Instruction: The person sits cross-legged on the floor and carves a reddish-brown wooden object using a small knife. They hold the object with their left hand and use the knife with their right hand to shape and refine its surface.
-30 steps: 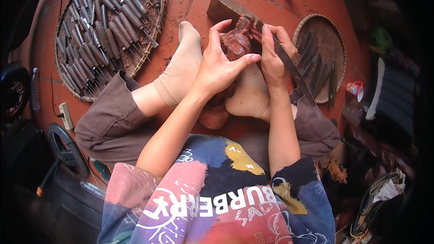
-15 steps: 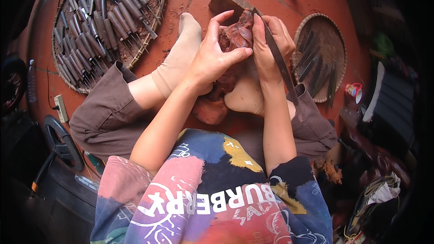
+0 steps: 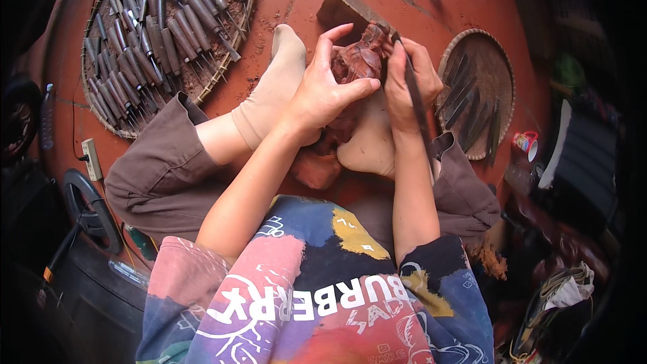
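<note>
1. Left hand clasps the reddish-brown wood carving at 12 o'clock, seemingly steadying it.
2. Right hand grips a dark flat file slantwise, probably for control; contact with the carving is unclear.
3. Beyond, at 12, stands a wooden block.
4. From the carving, a small basket of files lies at 3, presumably within reach; chisels at 9.

A loose, short-sleeved fabric shirt is showing patches of navy, pink, mustard-yellow, purple and red, while bold white lettering is crossing its front and thin white doodles are running around it. The left sleeve is displaying pink above blue, and the right sleeve is mixing black, mustard and blue. Loose dark-brown cloth trousers are creasing in soft folds above thin beige fabric socks.
</note>
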`<state>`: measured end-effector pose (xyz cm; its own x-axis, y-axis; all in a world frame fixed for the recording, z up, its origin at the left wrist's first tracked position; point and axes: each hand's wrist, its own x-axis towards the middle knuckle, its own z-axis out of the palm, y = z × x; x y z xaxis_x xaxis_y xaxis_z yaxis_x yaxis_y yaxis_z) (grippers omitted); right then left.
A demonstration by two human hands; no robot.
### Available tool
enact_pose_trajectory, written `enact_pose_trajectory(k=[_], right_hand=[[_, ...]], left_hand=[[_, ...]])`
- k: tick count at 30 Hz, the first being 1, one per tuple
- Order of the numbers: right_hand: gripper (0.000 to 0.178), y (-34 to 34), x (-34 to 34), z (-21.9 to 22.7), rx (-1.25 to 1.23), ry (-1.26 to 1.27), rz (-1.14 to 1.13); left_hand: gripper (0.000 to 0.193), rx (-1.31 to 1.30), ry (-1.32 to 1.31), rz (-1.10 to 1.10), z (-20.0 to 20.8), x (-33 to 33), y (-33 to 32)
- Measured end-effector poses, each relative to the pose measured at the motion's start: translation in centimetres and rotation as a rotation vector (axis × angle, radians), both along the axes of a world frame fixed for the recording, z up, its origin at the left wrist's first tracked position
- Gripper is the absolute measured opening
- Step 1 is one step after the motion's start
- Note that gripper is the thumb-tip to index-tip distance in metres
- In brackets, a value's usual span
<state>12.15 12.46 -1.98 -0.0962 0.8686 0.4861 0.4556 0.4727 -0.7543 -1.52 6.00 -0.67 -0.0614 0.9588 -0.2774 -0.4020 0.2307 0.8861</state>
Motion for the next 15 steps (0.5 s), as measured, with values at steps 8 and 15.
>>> enact_pose_trajectory(k=[8, 15], right_hand=[[0.006, 0.1, -0.6, 1.3, -0.072, -0.017, 0.011], [0.009, -0.1, -1.3, 1.5, -0.129, -0.053, -0.063]], left_hand=[[0.087, -0.031, -0.004, 0.005, 0.2, -0.2, -0.3], [0.088, -0.044, 0.009, 0.009, -0.3, 0.0, -0.5]])
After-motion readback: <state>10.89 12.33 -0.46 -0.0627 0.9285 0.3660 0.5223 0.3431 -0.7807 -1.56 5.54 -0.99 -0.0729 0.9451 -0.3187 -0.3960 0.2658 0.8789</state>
